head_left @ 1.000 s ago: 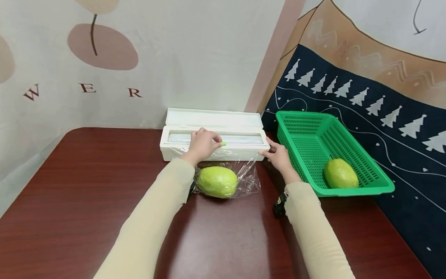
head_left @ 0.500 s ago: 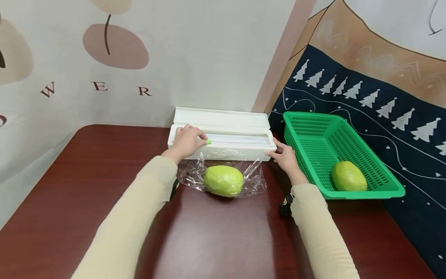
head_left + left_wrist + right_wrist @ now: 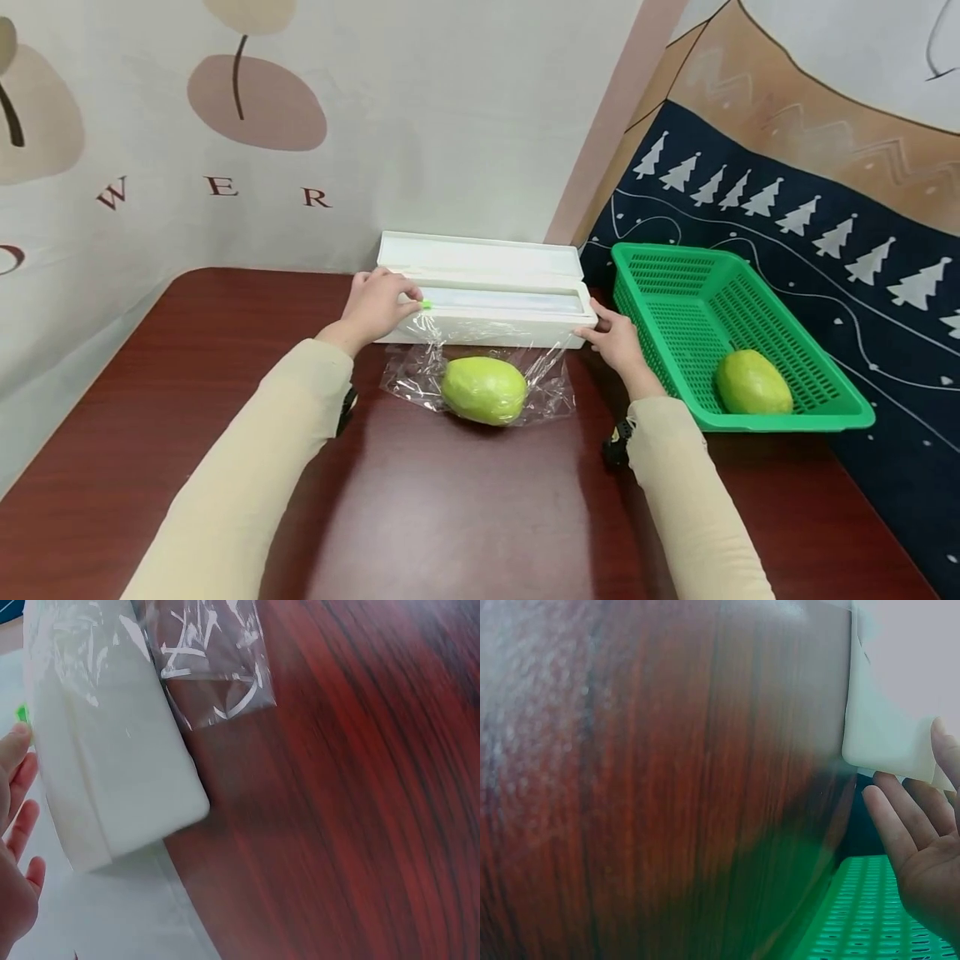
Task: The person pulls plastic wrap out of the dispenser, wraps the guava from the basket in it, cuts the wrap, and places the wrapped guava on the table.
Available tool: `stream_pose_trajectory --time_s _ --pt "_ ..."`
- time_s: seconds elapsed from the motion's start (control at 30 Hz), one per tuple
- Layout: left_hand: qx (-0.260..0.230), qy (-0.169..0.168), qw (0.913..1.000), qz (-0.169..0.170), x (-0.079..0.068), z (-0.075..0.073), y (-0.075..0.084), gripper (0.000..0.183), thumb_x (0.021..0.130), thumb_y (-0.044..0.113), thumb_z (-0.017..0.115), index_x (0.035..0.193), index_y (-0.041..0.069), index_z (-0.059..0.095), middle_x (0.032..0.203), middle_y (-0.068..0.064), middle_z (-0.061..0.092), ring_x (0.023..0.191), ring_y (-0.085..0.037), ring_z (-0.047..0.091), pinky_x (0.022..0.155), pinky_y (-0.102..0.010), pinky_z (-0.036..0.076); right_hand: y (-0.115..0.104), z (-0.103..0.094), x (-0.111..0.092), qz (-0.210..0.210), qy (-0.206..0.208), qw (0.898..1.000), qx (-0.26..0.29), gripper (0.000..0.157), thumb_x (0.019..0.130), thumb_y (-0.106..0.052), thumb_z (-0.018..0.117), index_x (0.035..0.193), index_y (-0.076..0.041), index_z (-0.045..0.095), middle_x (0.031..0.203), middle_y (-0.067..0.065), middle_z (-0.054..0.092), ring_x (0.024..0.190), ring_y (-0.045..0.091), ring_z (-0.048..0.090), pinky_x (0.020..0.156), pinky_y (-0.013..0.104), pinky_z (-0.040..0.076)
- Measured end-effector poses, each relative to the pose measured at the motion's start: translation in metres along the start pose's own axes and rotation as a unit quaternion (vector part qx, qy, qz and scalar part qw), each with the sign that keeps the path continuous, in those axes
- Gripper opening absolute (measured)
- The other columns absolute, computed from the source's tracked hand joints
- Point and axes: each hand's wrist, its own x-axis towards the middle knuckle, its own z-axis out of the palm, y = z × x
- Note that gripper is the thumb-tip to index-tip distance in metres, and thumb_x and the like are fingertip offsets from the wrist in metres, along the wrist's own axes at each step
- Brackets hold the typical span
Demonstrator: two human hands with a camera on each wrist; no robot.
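A white cling film box [image 3: 495, 329] stands with its lid up against the wall. My left hand [image 3: 372, 306] pinches the small green slide cutter [image 3: 426, 305] near the left end of the box's front edge; in the left wrist view the thumb is at the cutter [image 3: 22, 713]. At the box's right end, my right hand [image 3: 617, 340] grips the corner, thumb on the front and fingers along the end [image 3: 922, 817]. Clear cling film [image 3: 551, 392] hangs over the front onto the table. A yellow-green oval fruit [image 3: 484, 390] lies with the film around it.
To the right stands a green plastic basket [image 3: 810, 422] holding a similar fruit [image 3: 753, 382]. The brown wooden table [image 3: 450, 517] meets a pale printed cloth [image 3: 435, 125] at the back and a dark tree-patterned cloth [image 3: 825, 275] on the right.
My left hand has slid the green cutter leftward along the box, from about its middle to near its left end. My right hand keeps holding the right end. The head view has shifted slightly.
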Motion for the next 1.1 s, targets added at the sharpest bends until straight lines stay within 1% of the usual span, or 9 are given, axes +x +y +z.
stream_pose_trajectory --time_s 0.2,0.33,0.47,0.53,0.67,0.77,0.87,1.0,1.1 --pt "-0.005 0.016 0.9998 -0.013 -0.014 -0.012 -0.024 0.016 0.089 0.022 0.062 0.099 0.010 0.067 0.109 -0.009 0.066 0.112 -0.029 0.045 0.098 -0.051 0.023 -0.002 -0.002 -0.001 -0.005 0.007 1.000 -0.007 0.067 0.088 -0.018 0.064 0.145 -0.011 0.031 0.129 0.024 0.055 0.102 0.034 0.063 0.076 0.035 0.056" --pt "-0.008 0.021 0.9997 -0.011 -0.018 -0.014 -0.032 0.017 0.090 0.022 0.062 0.101 0.010 0.067 0.107 -0.010 0.066 0.112 -0.028 0.045 0.096 -0.052 0.023 -0.001 -0.003 0.000 -0.003 0.006 1.000 -0.009 0.067 0.088 -0.018 0.064 0.145 -0.012 0.031 0.128 0.024 0.055 0.101 0.034 0.063 0.076 0.034 0.056" --pt "0.007 0.036 0.9992 -0.018 -0.022 -0.015 -0.041 0.016 0.089 0.021 0.062 0.099 0.010 0.068 0.109 -0.010 0.066 0.111 -0.030 0.046 0.096 -0.052 0.025 -0.001 -0.002 0.000 0.000 0.000 1.000 -0.007 0.067 0.088 -0.018 0.064 0.146 -0.013 0.030 0.129 0.024 0.055 0.102 0.033 0.063 0.078 0.036 0.055" --pt "0.029 0.034 0.9988 -0.018 -0.028 -0.016 -0.049 0.014 0.089 0.020 0.062 0.096 0.010 0.068 0.108 -0.011 0.066 0.110 -0.031 0.047 0.095 -0.052 0.026 0.001 -0.003 0.000 0.002 0.000 1.000 -0.006 0.067 0.088 -0.018 0.064 0.146 -0.013 0.030 0.128 0.024 0.055 0.102 0.033 0.063 0.079 0.037 0.055" --pt "0.049 0.038 0.9978 -0.024 -0.041 -0.016 -0.061 0.011 0.089 0.018 0.063 0.090 0.009 0.068 0.103 -0.012 0.066 0.105 -0.034 0.048 0.091 -0.053 0.030 0.004 -0.007 -0.002 0.000 -0.002 1.000 -0.011 0.068 0.089 -0.018 0.063 0.146 -0.012 0.028 0.129 0.025 0.054 0.102 0.034 0.062 0.081 0.038 0.055" --pt "0.031 0.058 0.9972 -0.034 -0.042 -0.014 -0.059 0.014 0.089 0.019 0.061 0.095 0.008 0.067 0.105 -0.014 0.066 0.104 -0.034 0.049 0.090 -0.053 0.032 0.005 -0.010 -0.003 0.000 -0.001 1.000 -0.015 0.068 0.089 -0.019 0.063 0.146 -0.012 0.028 0.130 0.026 0.053 0.102 0.035 0.062 0.080 0.037 0.055" --pt "0.019 0.072 0.9965 -0.039 -0.037 -0.013 -0.049 0.021 0.090 0.024 0.060 0.101 0.007 0.065 0.107 -0.014 0.066 0.105 -0.034 0.050 0.091 -0.052 0.035 0.005 -0.012 -0.003 0.002 -0.006 1.000 -0.017 0.069 0.089 -0.020 0.063 0.147 -0.012 0.027 0.131 0.025 0.052 0.102 0.034 0.062 0.079 0.033 0.055" --pt "0.020 0.067 0.9973 -0.023 -0.031 -0.010 -0.036 0.028 0.088 0.028 0.062 0.107 0.007 0.065 0.111 -0.014 0.064 0.107 -0.033 0.050 0.092 -0.050 0.037 0.002 -0.010 -0.003 -0.003 -0.027 0.999 -0.028 0.071 0.090 -0.022 0.062 0.148 -0.010 0.024 0.131 0.025 0.052 0.102 0.032 0.060 0.078 0.032 0.053" --pt "0.038 0.061 0.9974 -0.002 -0.031 -0.006 -0.031 0.034 0.087 0.030 0.064 0.114 0.008 0.064 0.116 -0.015 0.062 0.110 -0.034 0.049 0.093 -0.051 0.037 -0.002 -0.006 -0.003 -0.027 -0.054 0.997 -0.044 0.075 0.091 -0.021 0.062 0.149 -0.006 0.018 0.132 0.027 0.051 0.109 0.035 0.057 0.086 0.040 0.051"
